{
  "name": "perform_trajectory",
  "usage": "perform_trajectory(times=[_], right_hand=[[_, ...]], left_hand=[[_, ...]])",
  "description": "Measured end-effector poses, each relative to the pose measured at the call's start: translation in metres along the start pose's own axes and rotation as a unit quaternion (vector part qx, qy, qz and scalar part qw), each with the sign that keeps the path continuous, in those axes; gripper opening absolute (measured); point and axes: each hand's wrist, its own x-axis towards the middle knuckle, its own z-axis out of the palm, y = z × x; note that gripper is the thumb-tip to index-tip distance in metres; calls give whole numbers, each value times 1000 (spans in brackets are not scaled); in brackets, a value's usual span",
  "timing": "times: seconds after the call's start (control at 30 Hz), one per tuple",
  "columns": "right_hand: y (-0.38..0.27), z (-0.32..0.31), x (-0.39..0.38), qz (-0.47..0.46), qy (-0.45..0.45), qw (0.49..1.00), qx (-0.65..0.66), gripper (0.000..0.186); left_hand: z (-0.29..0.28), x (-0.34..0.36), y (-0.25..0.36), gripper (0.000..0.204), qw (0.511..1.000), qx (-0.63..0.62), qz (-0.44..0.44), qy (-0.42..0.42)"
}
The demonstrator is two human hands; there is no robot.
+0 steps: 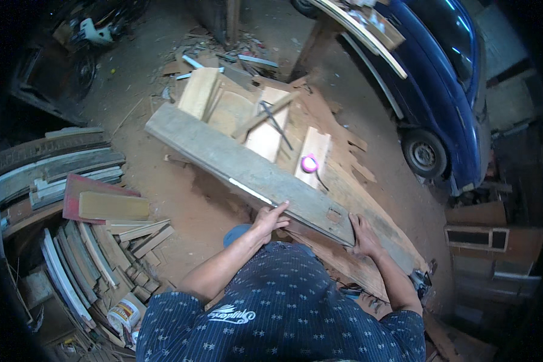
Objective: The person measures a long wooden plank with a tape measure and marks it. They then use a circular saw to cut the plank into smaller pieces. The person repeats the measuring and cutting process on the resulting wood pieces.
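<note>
A long, weathered grey wooden plank (241,158) lies slantwise in front of me, from far left to near right, with a pale strip along its near edge. My left hand (269,222) grips that near edge, thumb and fingers at the side of the board. At the near right end, my right hand (365,237) is closed around the corner, its fingers partly hidden. Beyond the plank, a pink tape measure (309,163) sits on a pale board (315,148). A thin dark metal tool (277,125) crosses another pale board (265,143) and a narrow wooden stick (247,125).
The boards rest on a wide wooden work surface (368,199). Stacked timber (60,160) and offcuts (142,280) fill the left side, near a white bucket (123,315). A blue car (446,90) stands at the far right. Scrap pieces (247,60) litter the floor behind.
</note>
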Motion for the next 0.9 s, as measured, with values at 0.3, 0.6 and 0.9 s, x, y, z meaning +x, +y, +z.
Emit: perform_trajectory(times=[0.3, 0.6, 0.9], right_hand=[[30, -47, -108, -11, 55, 998, -10, 116], [118, -62, -160, -73, 8, 990, 123, 68], [217, 31, -176, -13, 242, 970, 24, 57]], left_hand=[[105, -10, -68, 100, 926, -309, 206, 64], [151, -27, -94, 103, 884, -339, 317, 52], [63, 7, -104, 55, 866, -298, 387, 111]])
